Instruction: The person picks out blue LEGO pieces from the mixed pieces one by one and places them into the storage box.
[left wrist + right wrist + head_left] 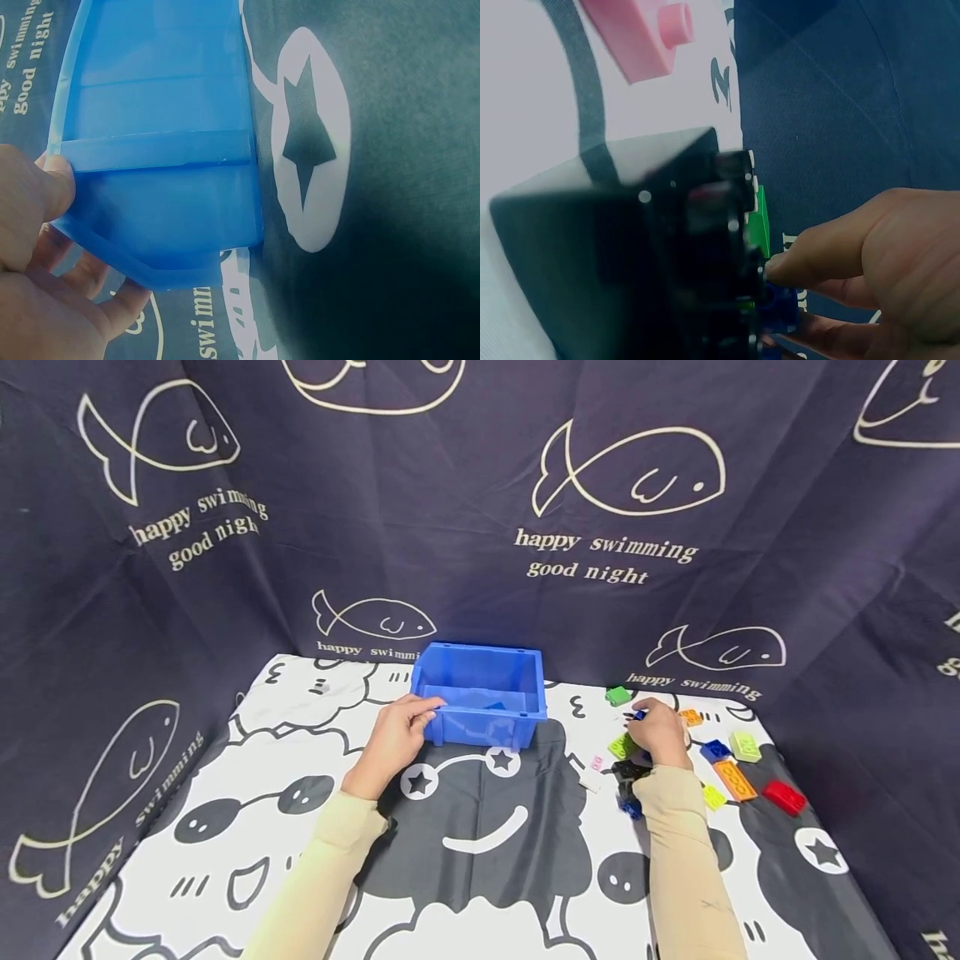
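Observation:
A blue plastic bin point(480, 729) stands at the back of the cloth-covered table, with a small blue piece point(495, 706) visible inside. My left hand point(393, 739) grips its front left corner, thumb over the rim in the left wrist view. To the right, my right hand point(662, 732) pinches a blue toy brick point(781, 307) between thumb and fingers. Near that hand lie a green brick point(618, 696), a lime brick point(622, 746) and black bricks point(628, 774). In the right wrist view the black bricks loom close and hide part of the blue one.
Right of my right hand lie an orange brick point(736, 780), another blue brick point(716, 750), a pale green brick point(745, 745), a yellow brick point(713, 796) and a red brick point(784, 797). Pink point(597, 762) and white point(589, 779) bricks lie nearer the bin. Dark fabric point(480, 527) hangs behind.

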The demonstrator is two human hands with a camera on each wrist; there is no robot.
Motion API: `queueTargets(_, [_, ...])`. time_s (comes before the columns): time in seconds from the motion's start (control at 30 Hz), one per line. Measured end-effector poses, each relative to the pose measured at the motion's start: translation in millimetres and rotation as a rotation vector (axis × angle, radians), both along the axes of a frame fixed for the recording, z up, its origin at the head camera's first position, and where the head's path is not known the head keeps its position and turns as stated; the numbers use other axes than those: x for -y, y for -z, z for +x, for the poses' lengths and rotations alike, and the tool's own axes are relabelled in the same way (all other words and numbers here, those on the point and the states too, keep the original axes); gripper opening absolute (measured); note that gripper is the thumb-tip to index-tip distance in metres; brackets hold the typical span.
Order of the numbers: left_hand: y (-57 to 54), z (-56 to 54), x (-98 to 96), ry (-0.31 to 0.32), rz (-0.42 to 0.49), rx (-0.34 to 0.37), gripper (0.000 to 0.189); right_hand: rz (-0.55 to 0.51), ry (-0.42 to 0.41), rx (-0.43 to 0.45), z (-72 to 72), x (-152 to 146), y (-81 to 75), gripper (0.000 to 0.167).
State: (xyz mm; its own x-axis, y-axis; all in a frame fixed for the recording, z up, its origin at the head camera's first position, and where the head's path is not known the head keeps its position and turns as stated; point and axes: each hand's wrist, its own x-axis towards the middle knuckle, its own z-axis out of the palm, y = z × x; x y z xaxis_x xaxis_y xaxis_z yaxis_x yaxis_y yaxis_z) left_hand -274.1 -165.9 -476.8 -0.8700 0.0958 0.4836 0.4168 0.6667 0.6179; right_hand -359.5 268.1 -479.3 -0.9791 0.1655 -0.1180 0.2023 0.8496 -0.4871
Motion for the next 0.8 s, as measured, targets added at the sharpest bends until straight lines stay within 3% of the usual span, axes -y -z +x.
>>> queueTargets(0.5, [0.8, 0.5, -1.0, -0.005, -0.005, 0.004, 0.027, -0.056, 0.033, -0.069, 1.9, -9, 3.4, 0.033])
queueTargets(0.8, [1.8, 0.3, -0.8, -0.012, -0.009, 0.010, 0.028, -0.068, 0.009, -0.202, 11.2, -4, -17.2, 0.036])
